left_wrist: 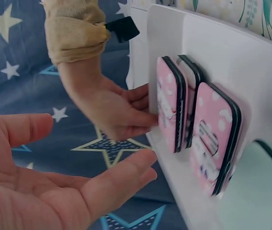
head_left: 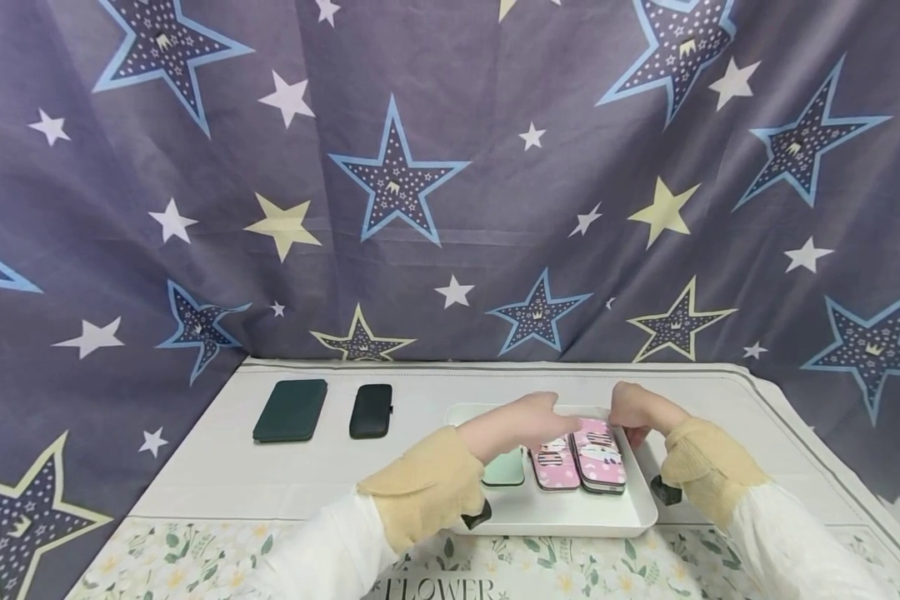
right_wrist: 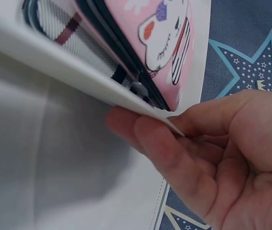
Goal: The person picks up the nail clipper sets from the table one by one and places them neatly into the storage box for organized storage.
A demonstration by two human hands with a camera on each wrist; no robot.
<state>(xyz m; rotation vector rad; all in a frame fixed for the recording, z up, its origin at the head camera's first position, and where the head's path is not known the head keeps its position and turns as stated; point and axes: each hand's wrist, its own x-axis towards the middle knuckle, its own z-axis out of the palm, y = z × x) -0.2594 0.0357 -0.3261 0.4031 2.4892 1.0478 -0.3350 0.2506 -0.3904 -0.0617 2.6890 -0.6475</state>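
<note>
White tray (head_left: 547, 518) holding pink cases (head_left: 600, 454), right grip (head_left: 635, 407) pinching its rim (right_wrist: 78, 76), left grip (head_left: 527, 421) spread nearby

From my head, one camera looks forward and down over the desk (head_left: 210, 483), far enough back to take in both its side edges and the star curtain (head_left: 465, 92) behind its far edge. The camera at my left wrist looks past my left fingers (left_wrist: 119, 179) towards the desk's right edge, its picture tipped so the tray (left_wrist: 212, 52) seems to stand on end. The one at my right wrist sits closest, outside the tray's wall, tight on my right fingers (right_wrist: 162, 148) at the far right corner. All three views share that corner and the pink case (head_left: 598, 442) beside it.
</note>
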